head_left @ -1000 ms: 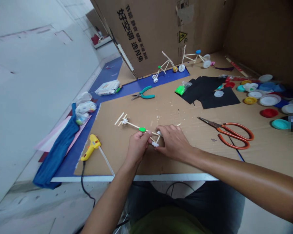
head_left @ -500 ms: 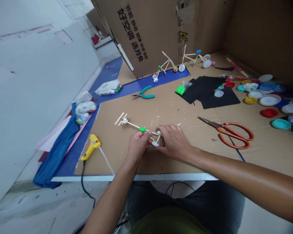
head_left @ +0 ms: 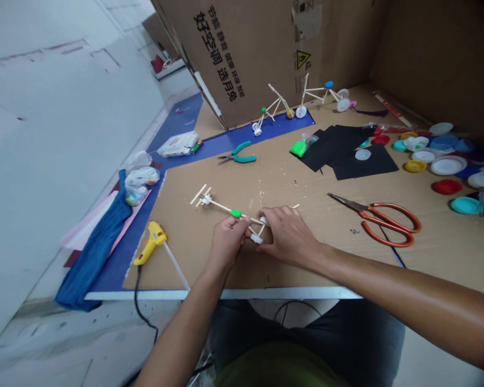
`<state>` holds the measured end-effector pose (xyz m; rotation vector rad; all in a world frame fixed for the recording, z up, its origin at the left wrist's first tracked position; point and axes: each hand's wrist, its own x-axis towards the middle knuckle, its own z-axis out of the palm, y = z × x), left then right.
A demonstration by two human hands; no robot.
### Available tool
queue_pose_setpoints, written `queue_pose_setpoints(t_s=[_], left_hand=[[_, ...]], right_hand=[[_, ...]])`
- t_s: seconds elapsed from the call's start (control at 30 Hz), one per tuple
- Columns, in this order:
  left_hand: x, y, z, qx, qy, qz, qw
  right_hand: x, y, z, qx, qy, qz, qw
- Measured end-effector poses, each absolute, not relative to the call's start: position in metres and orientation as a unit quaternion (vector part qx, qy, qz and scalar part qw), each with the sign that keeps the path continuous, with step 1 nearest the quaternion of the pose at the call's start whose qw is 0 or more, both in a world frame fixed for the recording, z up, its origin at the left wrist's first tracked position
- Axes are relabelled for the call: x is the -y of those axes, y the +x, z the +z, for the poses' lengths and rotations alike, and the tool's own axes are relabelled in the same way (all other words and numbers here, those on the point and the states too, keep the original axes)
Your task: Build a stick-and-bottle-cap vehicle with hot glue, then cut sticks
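Observation:
A small model tricycle (head_left: pixel 221 206), made of thin wooden sticks with white wheels and a green cap, lies on its side on the cardboard. My left hand (head_left: pixel 229 241) is closed, thumb and fingers pinching its stick frame just below the green cap (head_left: pixel 236 213). Over the rear end, my right hand (head_left: pixel 288 232) is curled round the white wheels, with a wheel (head_left: pixel 256 238) showing near its thumb. The fingertips on the far side are partly hidden. A loose stick end (head_left: pixel 296 206) pokes out beyond the right fingers.
Orange-handled scissors (head_left: pixel 381 217) lie to the right, teal pliers (head_left: pixel 242 156) beyond the model. At left rests a yellow glue gun (head_left: pixel 152 242) with its cord. Two finished-looking stick models (head_left: pixel 322 97) stand at the back; bottle caps (head_left: pixel 447 164) and black sheets (head_left: pixel 341 148) lie right.
Both hands keep the same hold on the model tricycle. The whole view has shifted only very slightly.

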<state>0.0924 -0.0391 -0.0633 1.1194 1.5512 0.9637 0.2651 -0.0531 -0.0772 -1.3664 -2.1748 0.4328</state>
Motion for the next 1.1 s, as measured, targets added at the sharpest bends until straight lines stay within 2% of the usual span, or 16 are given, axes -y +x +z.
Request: queue_pose_setpoints(t_s=[0.4,0.57,0.7,0.97,1.1], left_hand=[[0.042,0.080,-0.069,-0.606,0.444,0.411,0.517],[0.056,0.072,-0.066,-0.619,0.459,0.399,0.496],[0.080,0.068,-0.069,-0.637,0.526,0.393,0.404],[0.105,0.065,-0.085,-0.592,0.730,0.319,0.123],[0.102,0.066,-0.084,-0.547,0.775,0.313,0.055]], right_hand=[[0.055,0.267,-0.076,0.811,-0.499,0.165,0.258],[0.056,0.268,-0.076,0.820,-0.479,0.170,0.263],[0.058,0.267,-0.081,0.825,-0.467,0.155,0.277],[0.061,0.265,-0.086,0.834,-0.441,0.130,0.305],[0.060,0.265,-0.087,0.838,-0.430,0.128,0.311]])
